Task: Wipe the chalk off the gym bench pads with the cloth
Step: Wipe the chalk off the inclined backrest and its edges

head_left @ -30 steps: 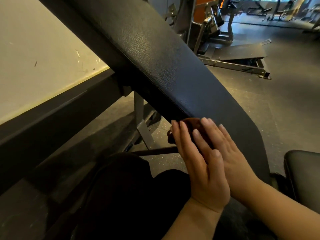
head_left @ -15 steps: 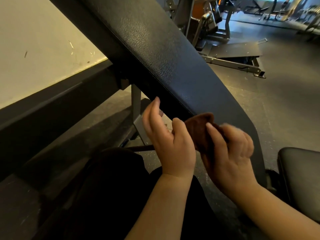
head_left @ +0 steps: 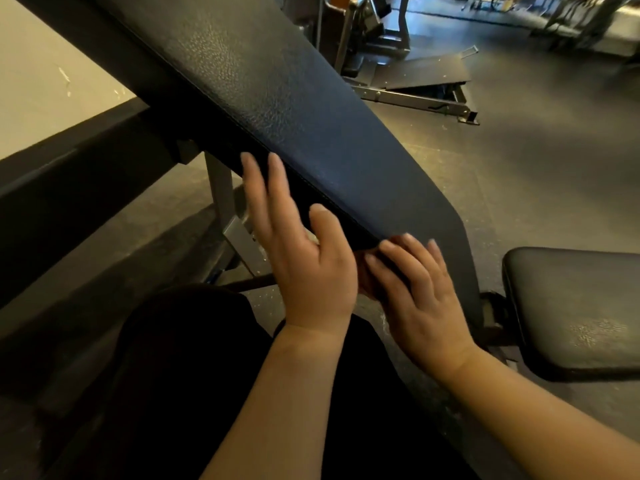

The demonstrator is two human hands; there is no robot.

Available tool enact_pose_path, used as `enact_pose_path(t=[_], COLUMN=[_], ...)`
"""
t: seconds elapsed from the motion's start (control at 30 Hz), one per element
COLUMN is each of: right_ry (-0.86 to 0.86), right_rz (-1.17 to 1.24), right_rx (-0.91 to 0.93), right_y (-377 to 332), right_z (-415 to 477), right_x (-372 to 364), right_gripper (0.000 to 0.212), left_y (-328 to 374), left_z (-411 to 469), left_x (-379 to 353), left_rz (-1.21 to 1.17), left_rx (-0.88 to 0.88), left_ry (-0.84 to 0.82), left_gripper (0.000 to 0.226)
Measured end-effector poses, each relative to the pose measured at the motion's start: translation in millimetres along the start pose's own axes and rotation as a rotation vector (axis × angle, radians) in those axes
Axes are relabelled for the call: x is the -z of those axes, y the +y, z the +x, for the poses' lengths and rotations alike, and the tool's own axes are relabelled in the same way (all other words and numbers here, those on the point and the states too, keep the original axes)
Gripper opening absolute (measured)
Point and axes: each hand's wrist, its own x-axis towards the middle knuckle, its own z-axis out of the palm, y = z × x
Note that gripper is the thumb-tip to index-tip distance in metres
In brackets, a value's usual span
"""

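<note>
The black inclined back pad point(head_left: 294, 109) of the bench slants from upper left down to centre right, and the flat seat pad point(head_left: 571, 306) lies at the right edge. My left hand point(head_left: 311, 265) rests with straight fingers against the pad's near side edge. My right hand point(head_left: 419, 299) lies just to its right at the pad's lower corner, fingers flat, pressing the brown cloth point(head_left: 363, 275) onto the pad. Only a sliver of cloth shows between the two hands. I see no clear chalk marks on the pad.
A pale wall with a black skirting band runs along the left. The bench's grey metal support point(head_left: 239, 237) stands behind my left hand. Another machine with a sloped footplate point(head_left: 426, 77) sits on the rubber floor at the back. My dark-clothed knee point(head_left: 187, 358) is below.
The left hand let go of the cloth and slid up along the pad's side edge with fingers straightened. The right hand went from bunching the cloth to pressing it flat at the pad's lower corner.
</note>
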Motion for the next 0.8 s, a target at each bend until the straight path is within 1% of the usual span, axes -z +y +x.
enact_pose_path(t=[0.07,0.13,0.2,0.3,0.4,0.5,0.53,0.6,0.63,0.67,0.73,0.77,0.8], right_ry=[-0.006,0.032,0.068,0.121,0.083,-0.052,-0.113,-0.198,-0.209,-0.185,-0.089,-0.036,0.010], right_rz=[0.029,0.127,0.189,0.140,0.076,0.080,0.088,0.104,0.118,0.140,0.167,0.160,0.143], right_rx=[-0.019,-0.046,-0.041,-0.010,0.021,-0.097,-0.129,-0.156,-0.165,-0.170,-0.173,-0.162,-0.132], right_y=[3,-15,-40,-50,-16,30,44,63,65,62,38,22,6], right_z=[-6,18,52,67,17,-65,-90,-120,-123,-117,-85,-63,-39], right_x=[0,-2,-8,-17,-10,4,10,19,21,19,7,-1,-8], right_gripper=[0.070,0.066,0.060,0.055,0.057,0.065,0.061,0.044,0.042,0.045,0.068,0.073,0.072], left_y=[-3,-4,-7,-10,-8,-8,-10,-13,-13,-13,-15,-15,-16], left_z=[-7,-15,-15,-2,-4,-10,-10,-12,-15,-17,-21,-22,-24], left_x=[-6,-10,-8,-1,-1,-4,-4,-5,-6,-6,-7,-8,-8], left_rz=[0.072,0.130,0.104,0.067,0.076,0.062,0.070,0.094,0.100,0.103,0.114,0.126,0.142], left_rx=[-0.025,-0.055,-0.079,-0.057,-0.059,-0.038,-0.034,-0.037,-0.042,-0.045,-0.048,-0.048,-0.047], left_ry=[-0.068,-0.103,-0.087,-0.028,-0.076,-0.119,-0.126,-0.137,-0.144,-0.148,-0.160,-0.169,-0.175], left_gripper=[0.065,0.065,0.059,0.055,0.066,0.073,0.074,0.076,0.077,0.077,0.078,0.078,0.077])
